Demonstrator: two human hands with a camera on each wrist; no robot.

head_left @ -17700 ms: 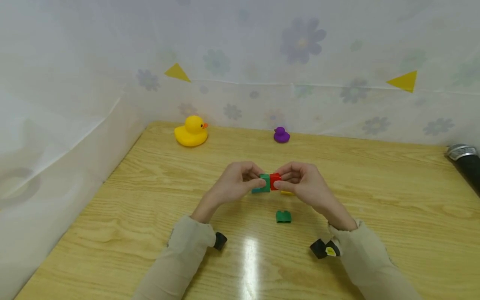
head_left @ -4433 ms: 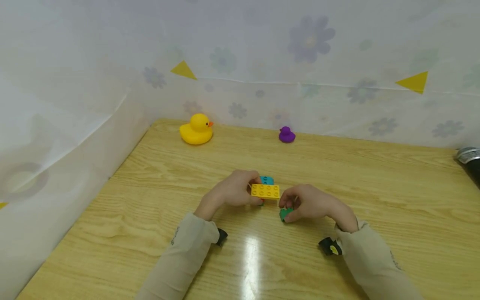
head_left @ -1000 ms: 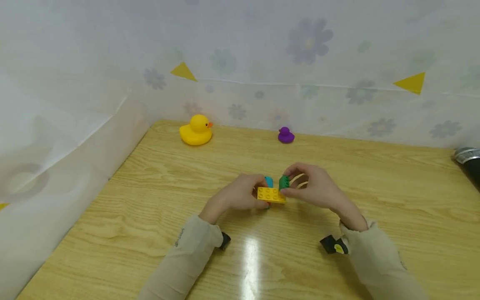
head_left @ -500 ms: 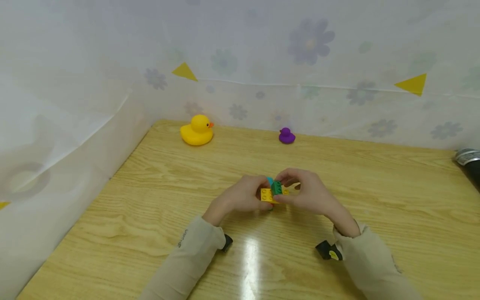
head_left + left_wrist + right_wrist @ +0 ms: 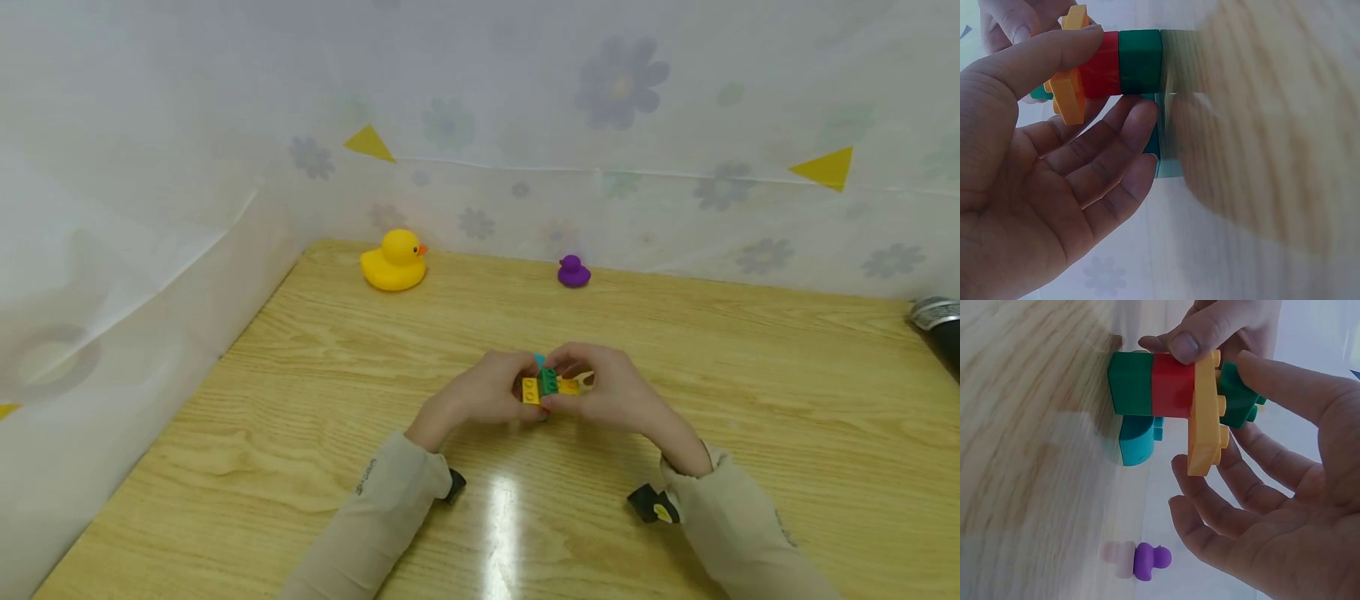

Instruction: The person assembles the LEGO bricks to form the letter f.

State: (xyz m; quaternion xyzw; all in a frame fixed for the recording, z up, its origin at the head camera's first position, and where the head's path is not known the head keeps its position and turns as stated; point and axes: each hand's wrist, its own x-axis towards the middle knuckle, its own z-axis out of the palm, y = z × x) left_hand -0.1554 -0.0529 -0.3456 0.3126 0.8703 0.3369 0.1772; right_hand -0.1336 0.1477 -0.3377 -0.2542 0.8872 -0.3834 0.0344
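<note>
My left hand (image 5: 487, 390) grips a toy-brick stack standing on the table, its thumb at the red brick (image 5: 1172, 385). A green brick (image 5: 1131, 384) forms the bottom, and a flat yellow brick (image 5: 1202, 422) with studs lies across the top. Beside the base sits a rounded blue brick (image 5: 1137, 440); whether it is joined there, I cannot tell. Between thumb and finger, my right hand (image 5: 611, 387) pinches a small green brick (image 5: 549, 381) over the middle of the yellow one. It looks tilted against the studs in the right wrist view; whether it is fastened is unclear.
A yellow rubber duck (image 5: 393, 262) stands at the back left of the wooden table (image 5: 247, 433). Farther right is a small purple duck (image 5: 573, 272). A microphone (image 5: 937, 321) lies at the right edge. White flowered cloth (image 5: 510, 108) hangs behind.
The right hand picked the small green brick up from the table before the last second. Since then it has moved left and slightly down onto the yellow brick. The left hand stays nearly still.
</note>
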